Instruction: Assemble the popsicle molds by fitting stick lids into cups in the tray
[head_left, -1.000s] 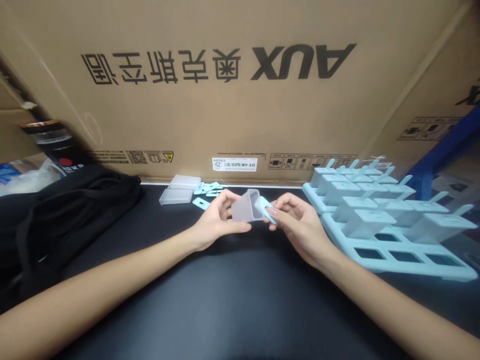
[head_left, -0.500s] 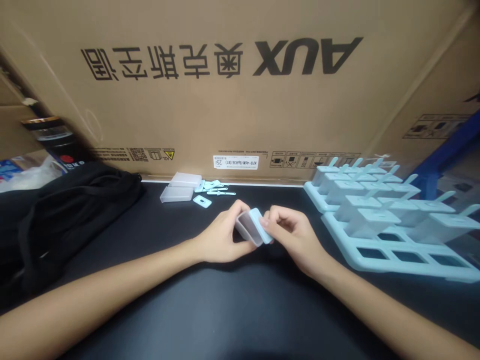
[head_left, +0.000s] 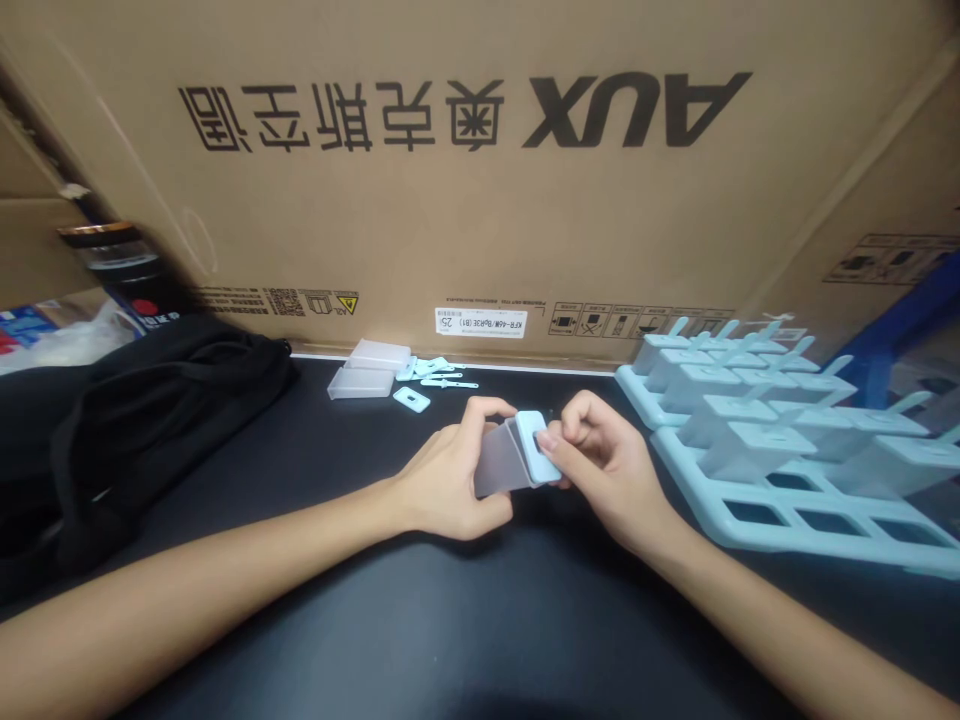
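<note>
My left hand [head_left: 457, 475] is closed around a translucent popsicle mold [head_left: 501, 462], which lies tilted on its side with its mouth toward the right. A light blue lid [head_left: 538, 447] with a slot rests at that mouth, slightly askew. My right hand [head_left: 604, 465] pinches the lid, thumb at the slot; its other fingers are partly hidden behind. Whether the lid is seated all round I cannot tell.
Two translucent molds [head_left: 364, 383] lie at the back, beside several blue sticks [head_left: 448, 384] and a loose lid [head_left: 412, 400]. Blue racks [head_left: 724, 535] with several lidded molds [head_left: 750, 445] stand right. A black bag [head_left: 150, 420] and bottle [head_left: 124, 260] are left; a large carton [head_left: 375, 220] stands behind.
The mold has turned in my left hand so more of its side shows and the lid faces right. My right thumb has shifted onto the lid's slot. The view has moved slightly left.
</note>
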